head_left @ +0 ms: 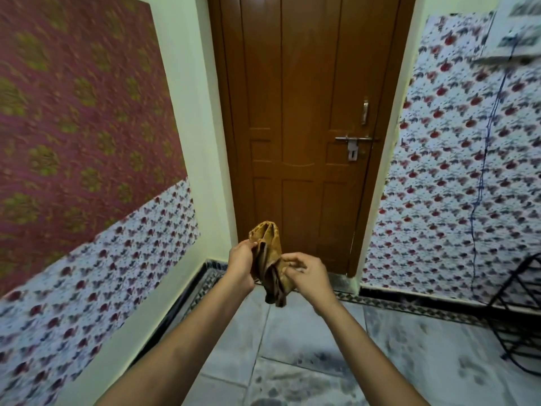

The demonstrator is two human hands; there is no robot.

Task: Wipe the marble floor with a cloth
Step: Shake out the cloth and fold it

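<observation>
A crumpled mustard-yellow and brown cloth (269,259) hangs in the air in front of me, well above the floor. My left hand (241,266) grips its left side near the top. My right hand (307,275) pinches its right edge, fingers curled on the fabric. The cloth's lower end dangles between both wrists. The grey marble floor (307,347) lies below, made of large tiles with dark smudges and a patterned black border along the walls.
A closed brown wooden door (304,127) with a metal latch (352,142) stands straight ahead. Floral-papered walls close in on both sides. A black wire rack (518,312) stands on the floor at the right, beside a blue cord (483,159) hanging down the wall.
</observation>
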